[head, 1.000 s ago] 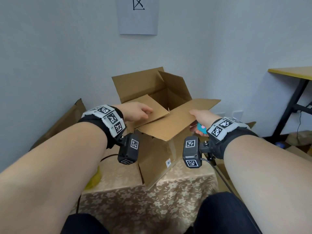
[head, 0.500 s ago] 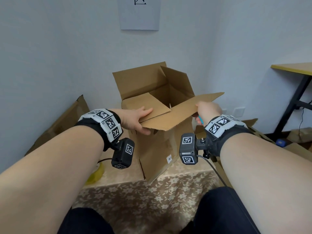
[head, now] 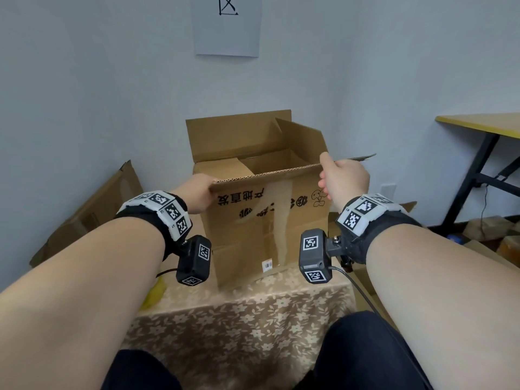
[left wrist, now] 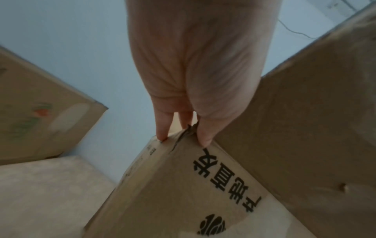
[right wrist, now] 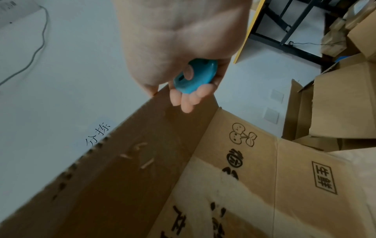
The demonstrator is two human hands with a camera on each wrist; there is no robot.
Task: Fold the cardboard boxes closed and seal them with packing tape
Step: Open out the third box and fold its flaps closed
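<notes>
A second ago the near flap (head: 267, 190) of the cardboard box (head: 261, 232) lay flat, pointing at the person. Now it stands up, and its printed side faces the person. The left hand (head: 197, 192) was lying on a side flap inside the box; now it is at the near flap's left corner. The right hand (head: 344, 178) has come up to the near flap's right corner.

The near flap has black Chinese writing, seen upside down, and a little drawing of two cherries with faces (right wrist: 242, 136). I cannot read the words well. The box has a small barcode sticker (head: 267, 265) low on its front. A paper sheet (head: 226, 23) with a black line drawing hangs on the wall above the box.

The left fingers (left wrist: 162, 127) and thumb pinch the near flap's torn corner. The right thumb is over the near flap's top edge, and the right fingers curl around a small blue thing (right wrist: 193, 77).

The box stands on a table with a flowery cloth (head: 239, 319), and its back flap stands up.
</notes>
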